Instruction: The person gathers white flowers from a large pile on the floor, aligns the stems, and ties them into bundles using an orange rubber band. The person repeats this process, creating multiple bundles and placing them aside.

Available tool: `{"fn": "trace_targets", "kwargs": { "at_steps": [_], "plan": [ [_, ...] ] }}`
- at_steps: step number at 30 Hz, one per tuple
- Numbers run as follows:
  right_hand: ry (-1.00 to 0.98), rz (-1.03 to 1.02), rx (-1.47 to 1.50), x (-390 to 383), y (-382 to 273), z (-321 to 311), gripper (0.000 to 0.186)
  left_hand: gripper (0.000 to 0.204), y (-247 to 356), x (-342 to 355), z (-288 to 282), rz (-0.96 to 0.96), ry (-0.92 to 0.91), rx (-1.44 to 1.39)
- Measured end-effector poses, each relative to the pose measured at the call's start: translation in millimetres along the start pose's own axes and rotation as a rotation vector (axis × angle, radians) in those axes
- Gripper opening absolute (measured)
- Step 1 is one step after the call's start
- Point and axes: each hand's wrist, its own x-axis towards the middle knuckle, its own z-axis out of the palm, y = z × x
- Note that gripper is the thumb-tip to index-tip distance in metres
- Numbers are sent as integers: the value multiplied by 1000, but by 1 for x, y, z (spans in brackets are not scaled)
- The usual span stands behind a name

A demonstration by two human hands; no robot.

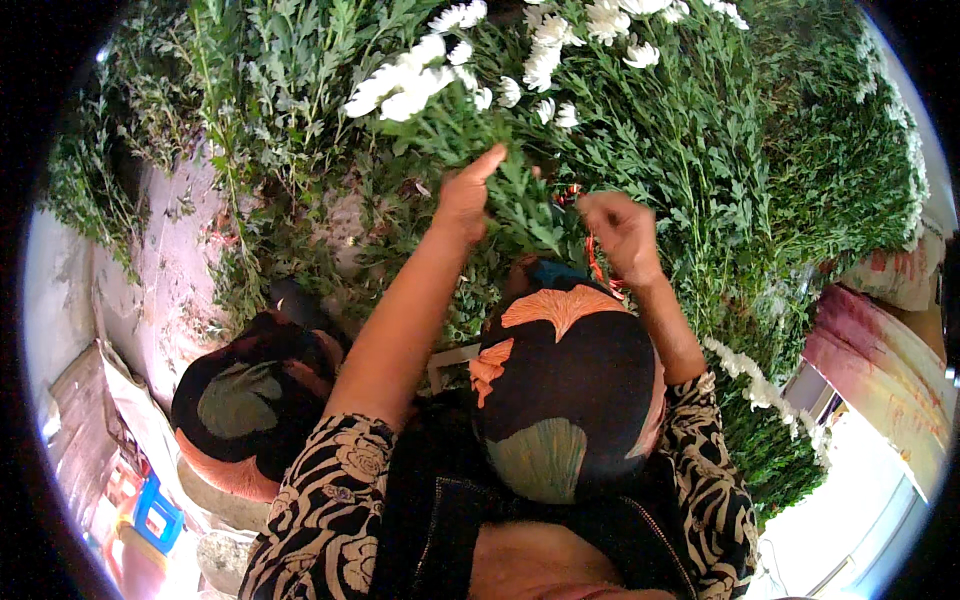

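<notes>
Gripping (head view): my left hand (468,195), round a leafy bunch of white flowers (518,195).
Right hand (620,232): fingers curled by red string (593,258); blurred, can't tell if pinching it.
Bunch: beyond my right knee (565,385), blooms (408,85) leftward.

Matt leaves (523,205) — cloth trousers (605,390) — metal zip (432,525)

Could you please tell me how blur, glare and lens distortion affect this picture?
In the head view, the right hand looks motion-blurred, the left hand somewhat sharper; the white flowers above it lose petal detail to brightness; the lower right is washed out; the fisheye rim falls to black.
</notes>
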Motion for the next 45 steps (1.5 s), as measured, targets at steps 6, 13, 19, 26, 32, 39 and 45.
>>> {"fn": "trace_targets", "kwargs": {
  "at_steps": [6,13,19,26,32,39,45],
  "plan": [
    [837,-103,-1020,50,43,-61,24,42,8,-8,-8,18,-86,4],
    [757,-64,-644,49,71,-105,26,47,14,-14,11,11,-146,45],
    [520,186,-1031,34,64,-88,24,44,14,-14,18,-17,-232,40],
    [548,-203,-444,24,-14,-53,26,43,15,-23,19,16,-243,25],
    [438,-236,-166,3,-41,19,32,47,7,-18,28,-7,-325,3],
    [148,-176,-157,0,-48,40,35,55,1,-14,28,100,-366,23],
    [-80,-105,-236,6,-54,33,33,40,-3,-13,20,18,-143,42]
  ]
}}
